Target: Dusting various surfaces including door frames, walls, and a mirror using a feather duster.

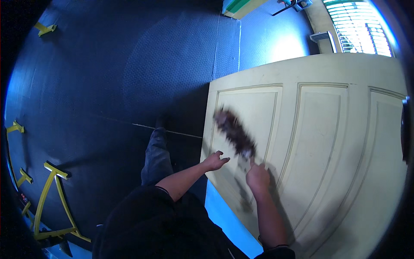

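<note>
A cream panelled door (320,129) stands at the right, beside the person's body. My right hand (258,176) grips the end of a dark brown feather duster (235,132), which is blurred and lies across the door's left panel. Its handle is mostly hidden in the fist. Left of it, my left hand (217,161) is near the door's edge, fingers apart, holding nothing. Whether its fingers touch the door cannot be told.
Yellow metal stands (48,200) are on the dark textured floor (106,81) at the left. A green and cream block-like structure (241,8) is at the top. Beyond the door, a barred window (359,27) lets in bright light.
</note>
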Tool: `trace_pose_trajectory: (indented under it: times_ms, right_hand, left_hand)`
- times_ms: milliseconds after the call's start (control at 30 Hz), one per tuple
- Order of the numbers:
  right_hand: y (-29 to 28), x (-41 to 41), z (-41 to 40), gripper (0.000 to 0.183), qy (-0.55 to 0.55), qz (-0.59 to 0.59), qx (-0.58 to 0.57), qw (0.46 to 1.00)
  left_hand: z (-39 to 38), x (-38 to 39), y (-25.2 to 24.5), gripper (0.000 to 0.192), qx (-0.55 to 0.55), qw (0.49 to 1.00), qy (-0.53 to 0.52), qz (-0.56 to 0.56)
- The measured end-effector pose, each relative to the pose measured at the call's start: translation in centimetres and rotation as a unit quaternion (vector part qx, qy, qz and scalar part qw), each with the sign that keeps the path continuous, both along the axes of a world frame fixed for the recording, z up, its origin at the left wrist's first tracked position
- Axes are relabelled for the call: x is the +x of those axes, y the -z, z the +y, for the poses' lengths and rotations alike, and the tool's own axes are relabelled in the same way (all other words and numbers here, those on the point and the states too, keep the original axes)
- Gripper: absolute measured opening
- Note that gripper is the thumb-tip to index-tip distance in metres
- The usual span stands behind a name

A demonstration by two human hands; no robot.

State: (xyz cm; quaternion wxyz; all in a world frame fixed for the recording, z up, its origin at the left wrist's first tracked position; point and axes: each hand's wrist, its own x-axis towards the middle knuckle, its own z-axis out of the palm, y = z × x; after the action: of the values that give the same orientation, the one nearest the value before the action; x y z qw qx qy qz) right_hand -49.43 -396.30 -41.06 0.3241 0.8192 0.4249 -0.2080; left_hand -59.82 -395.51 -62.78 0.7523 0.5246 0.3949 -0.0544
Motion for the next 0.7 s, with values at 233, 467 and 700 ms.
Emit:
trace_pose_trajectory:
  times_ms: [233, 467, 700]
  right_hand:
    - [5.9, 2.7, 2.5, 0.048, -0.012, 0.107, -0.217, 0.970]
    - [11.3, 1.3, 6.5, 0.038, 0.088, 0.063, -0.020, 0.994]
    - [19.5, 3.5, 4.9, 0.030, 0.072, 0.154, -0.223, 0.960]
  left_hand:
    - [2.9, -0.7, 1.6, 0.078, -0.040, 0.997, -0.068, 0.003]
    - [4.0, -0.9, 2.9, 0.078, -0.104, 0.993, -0.047, 0.044]
    - [6.5, -0.7, 6.5, 0.073, -0.084, 0.996, -0.033, -0.009]
